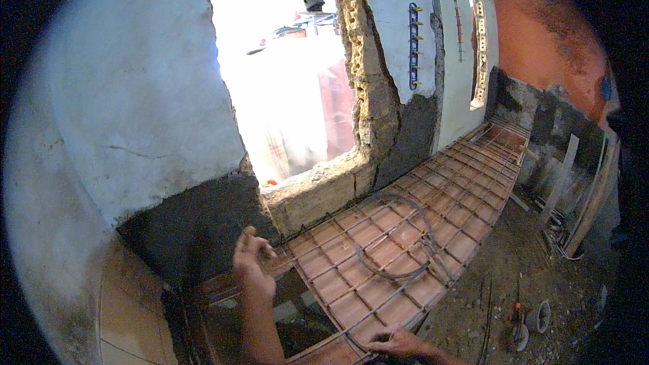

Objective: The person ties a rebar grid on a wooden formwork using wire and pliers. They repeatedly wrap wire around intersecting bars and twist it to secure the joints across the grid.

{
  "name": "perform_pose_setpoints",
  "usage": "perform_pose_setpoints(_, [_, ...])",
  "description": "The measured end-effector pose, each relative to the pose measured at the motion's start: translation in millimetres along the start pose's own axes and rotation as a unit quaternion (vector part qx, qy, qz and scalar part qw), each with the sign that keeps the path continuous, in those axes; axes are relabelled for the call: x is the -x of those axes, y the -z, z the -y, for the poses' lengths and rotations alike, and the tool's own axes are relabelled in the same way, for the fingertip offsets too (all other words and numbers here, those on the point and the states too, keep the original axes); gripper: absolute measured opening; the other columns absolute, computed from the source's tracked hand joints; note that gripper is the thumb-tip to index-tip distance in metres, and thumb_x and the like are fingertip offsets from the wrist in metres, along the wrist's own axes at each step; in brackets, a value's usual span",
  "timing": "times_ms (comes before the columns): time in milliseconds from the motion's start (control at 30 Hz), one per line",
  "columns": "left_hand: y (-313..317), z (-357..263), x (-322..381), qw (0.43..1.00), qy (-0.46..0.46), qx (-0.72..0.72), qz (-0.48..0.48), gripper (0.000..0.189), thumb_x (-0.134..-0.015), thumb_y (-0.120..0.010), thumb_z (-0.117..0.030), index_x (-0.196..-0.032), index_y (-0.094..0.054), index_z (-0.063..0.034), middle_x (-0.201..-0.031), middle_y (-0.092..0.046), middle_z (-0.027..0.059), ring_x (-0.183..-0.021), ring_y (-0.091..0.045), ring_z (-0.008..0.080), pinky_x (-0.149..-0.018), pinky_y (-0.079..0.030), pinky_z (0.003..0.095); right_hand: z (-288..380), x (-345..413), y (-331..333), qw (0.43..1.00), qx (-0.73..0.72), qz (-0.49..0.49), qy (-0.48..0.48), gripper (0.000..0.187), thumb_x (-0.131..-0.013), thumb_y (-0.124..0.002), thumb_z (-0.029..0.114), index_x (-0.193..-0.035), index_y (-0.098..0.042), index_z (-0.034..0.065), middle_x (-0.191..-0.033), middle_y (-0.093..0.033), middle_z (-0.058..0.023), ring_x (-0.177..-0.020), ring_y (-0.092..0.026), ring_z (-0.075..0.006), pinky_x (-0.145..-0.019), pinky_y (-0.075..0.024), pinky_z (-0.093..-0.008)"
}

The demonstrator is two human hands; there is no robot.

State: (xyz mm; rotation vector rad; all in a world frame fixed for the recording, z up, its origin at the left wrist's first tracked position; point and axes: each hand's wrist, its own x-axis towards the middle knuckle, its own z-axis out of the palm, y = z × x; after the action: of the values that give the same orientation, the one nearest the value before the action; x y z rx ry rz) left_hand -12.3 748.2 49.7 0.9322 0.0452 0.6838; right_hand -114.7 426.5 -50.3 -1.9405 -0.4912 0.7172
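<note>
A grid of tied steel reinforcing bars [350, 291] lies over reddish formwork panels [405, 235] that run along the wall. Raised beside its near left corner is my left hand [253, 263], fingers bent and apart, with nothing visible in it. My right hand [398, 342] is low at the near edge of the mesh, its fingertips closed on the end of a dark crossbar. A loose coil of wire [423, 218] rests on top of the bars, between the hands and the far end.
A rough opening [317, 177] with broken block edges cuts the wall. Below my left hand is a dark gap [304, 329] in the formwork. On the dirt floor [466, 304] stand a bucket [543, 317] and an orange-marked tool [517, 309]. Planks [560, 177] lean at the right.
</note>
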Motion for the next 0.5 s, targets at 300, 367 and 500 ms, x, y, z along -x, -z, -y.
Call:
perform_pose_setpoints(300, [13.1, 72.1, 112.6, 0.945, 0.170, -0.245, 0.133, 0.033, -0.102, -0.052, -0.029, -0.117, -0.059, -0.0005, -0.089, -0.066, 0.0055, -0.072, -0.059, 0.0134, -0.065, -0.049, 0.0263, 25.6, -38.3, 10.7, 0.988, 0.072, -0.132, 0.046, 0.041, -0.086, -0.068, 0.040, -0.107, -0.068, 0.0038, -0.087, -0.072, -0.0159, -0.083, -0.070, -0.0268, -0.078, -0.0546, -0.0375])
perform_pose_setpoints(367, [14.3, 76.4, 118.6, 0.934, 0.178, -0.281, 0.134, 0.033, -0.102, -0.051, -0.030, -0.107, -0.064, -0.0011, -0.086, -0.067, 0.0043, -0.071, -0.058, 0.0119, -0.066, -0.048, 0.0255, 17.5, -49.2, 5.5, 0.992, 0.075, -0.083, 0.063, 0.040, -0.087, -0.066, 0.038, -0.108, -0.067, 0.0035, -0.086, -0.071, -0.0172, -0.082, -0.070, -0.0290, -0.077, -0.0545, -0.0393])
perform_pose_setpoints(500, [11.0, 87.5, 129.4, 0.919, 0.190, -0.316, 0.139, 0.027, -0.100, -0.054, -0.027, -0.098, -0.066, -0.0035, -0.082, -0.067, 0.0022, -0.070, -0.059, 0.0109, -0.065, -0.048, 0.0261, 1.3, -77.1, -27.0, 0.977, 0.059, -0.137, 0.151, 0.041, -0.088, -0.066, 0.027, -0.120, -0.061, 0.0023, -0.087, -0.071, -0.0164, -0.084, -0.070, -0.0239, -0.075, -0.0532, -0.0372])
